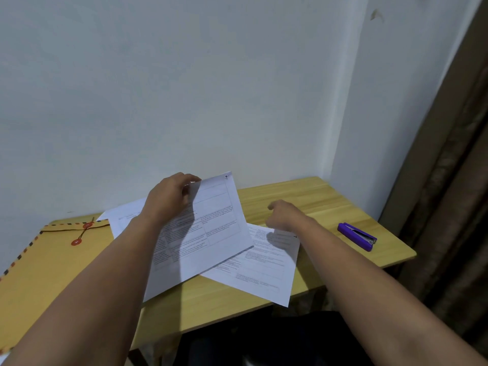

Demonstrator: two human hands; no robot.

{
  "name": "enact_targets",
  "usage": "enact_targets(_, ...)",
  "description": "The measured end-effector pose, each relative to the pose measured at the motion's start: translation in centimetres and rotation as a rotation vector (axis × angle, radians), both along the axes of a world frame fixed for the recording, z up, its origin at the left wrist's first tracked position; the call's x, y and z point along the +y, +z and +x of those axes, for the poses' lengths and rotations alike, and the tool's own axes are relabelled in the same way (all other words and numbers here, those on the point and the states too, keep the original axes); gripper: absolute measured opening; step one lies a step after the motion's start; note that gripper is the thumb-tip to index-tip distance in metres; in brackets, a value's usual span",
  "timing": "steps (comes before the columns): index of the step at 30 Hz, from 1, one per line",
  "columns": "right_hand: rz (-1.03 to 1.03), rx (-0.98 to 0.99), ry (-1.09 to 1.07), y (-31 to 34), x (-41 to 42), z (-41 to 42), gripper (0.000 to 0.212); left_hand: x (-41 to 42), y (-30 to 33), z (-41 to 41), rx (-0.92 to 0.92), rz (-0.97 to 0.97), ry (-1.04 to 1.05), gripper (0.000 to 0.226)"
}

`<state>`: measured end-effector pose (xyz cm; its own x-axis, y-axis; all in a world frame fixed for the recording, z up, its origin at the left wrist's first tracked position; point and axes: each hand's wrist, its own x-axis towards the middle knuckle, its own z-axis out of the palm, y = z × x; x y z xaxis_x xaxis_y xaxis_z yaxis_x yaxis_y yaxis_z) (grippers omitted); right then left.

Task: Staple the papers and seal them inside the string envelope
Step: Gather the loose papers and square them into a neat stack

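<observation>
- Our left hand [169,196], at the centre of the frame, pinches the far edge of a sheet [206,233] and holds that edge lifted, so the sheet tilts up off the table [303,196].
- Our right hand [286,215], just right of centre, hovers with its fingers curled loosely over a second sheet [264,270]; we cannot tell whether it touches or grips the paper.
- That second sheet lies flat, partly under the lifted one, its near corner past the table's front edge.
- A third sheet [124,215] shows behind our left wrist, lying flat.
- At the left of the frame lies the envelope [47,265], its flap down and string looped between two red discs [81,233].
- At the right lies the purple stapler [357,236], well apart from the papers.
</observation>
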<state>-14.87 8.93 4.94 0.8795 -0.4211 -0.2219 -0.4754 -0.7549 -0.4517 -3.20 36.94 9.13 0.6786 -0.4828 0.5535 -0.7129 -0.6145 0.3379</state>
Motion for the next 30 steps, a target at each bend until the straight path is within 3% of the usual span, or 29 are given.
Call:
enact_targets(3, -0.21, 0.408, 0.028, 1.5, -1.1, -0.6, 0.074, -0.1, 0.3, -0.1, -0.021, -0.022, -0.004, 0.022)
enact_targets(5, -0.261, 0.521, 0.015, 1.1, -1.9, -0.8, 0.081, -0.3, 0.5, -0.1, -0.032, -0.023, -0.009, 0.022)
enact_targets(8, -0.249, 0.526, -0.048, -0.5, -3.1, -0.8, 0.099, -0.4, 0.7, -0.1, -0.038, -0.006, -0.023, 0.028)
enact_targets(13, -0.168, 0.434, -0.107, -0.9, -4.2, -1.5, 0.085, -0.6, 1.3, -0.3, -0.043, 0.01, -0.033, 0.036)
enact_targets(17, -0.003, 0.217, -0.201, -1.7, -5.7, -1.8, 0.029, -0.7, 1.6, -0.4, -0.051, 0.005, -0.03, 0.041)
enact_targets(18, 0.05, 0.12, -0.244, -1.8, -6.2, -1.9, 0.024, -0.7, 1.6, -0.4, -0.05, 0.003, -0.031, 0.042)
enact_targets(22, 0.269, -0.389, -0.421, -1.0, -7.9, -1.7, 0.03, -1.2, 2.2, -0.7, -0.051, 0.0, -0.049, 0.043)
enact_targets(25, 0.351, -0.732, -0.393, 1.3, -7.8, -1.5, 0.009, -2.0, 2.6, -0.9, -0.059, -0.002, -0.07, 0.042)
enact_targets(30, 0.417, -0.925, -0.185, 6.1, -5.7, -0.9, 0.011, -4.0, 3.7, -1.5, -0.044, -0.042, -0.129, 0.042)
